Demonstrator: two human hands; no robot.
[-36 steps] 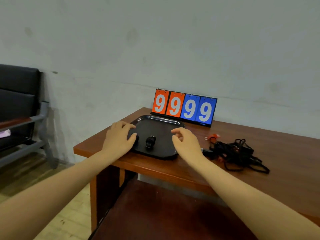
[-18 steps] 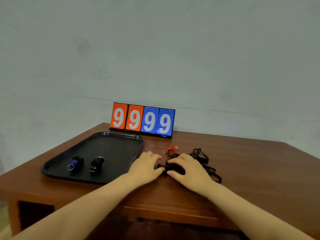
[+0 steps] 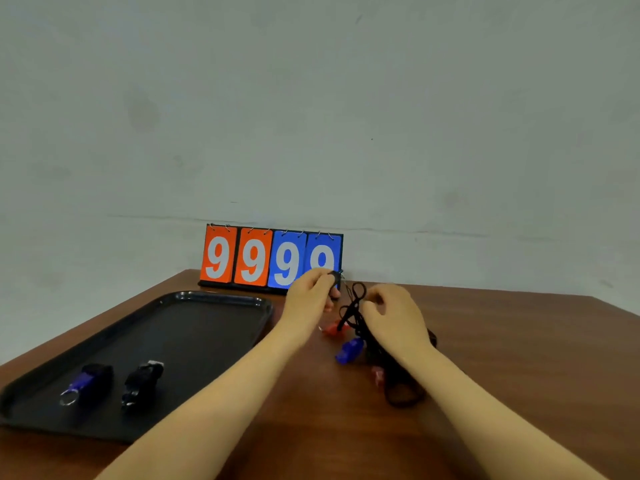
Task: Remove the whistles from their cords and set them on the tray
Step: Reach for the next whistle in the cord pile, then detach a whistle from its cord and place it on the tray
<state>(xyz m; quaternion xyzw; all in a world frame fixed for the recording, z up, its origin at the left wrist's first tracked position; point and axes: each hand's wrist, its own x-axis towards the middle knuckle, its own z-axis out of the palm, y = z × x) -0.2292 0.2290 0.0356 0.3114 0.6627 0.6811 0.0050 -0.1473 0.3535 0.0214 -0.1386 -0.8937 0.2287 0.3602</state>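
Half a second ago both hands lay low on the cord pile; now they have risen off the tabletop (image 3: 502, 341) and drawn a little apart. The left hand (image 3: 306, 299) pinches a small black whistle (image 3: 335, 279) at its fingertips, lifted above the pile, and the right hand (image 3: 391, 315) is curled round the black cords (image 3: 356, 306), which run taut from its fingers up toward that whistle. Below and between the hands a red whistle (image 3: 331, 329) and a blue whistle (image 3: 349, 351) hang or lie on their cords; another reddish one sits under the right wrist. Well out to the left of the left hand, the tray (image 3: 194, 341) carries two freed whistles (image 3: 114, 382). By my reading a third is being unclipped, with at least three more left to do
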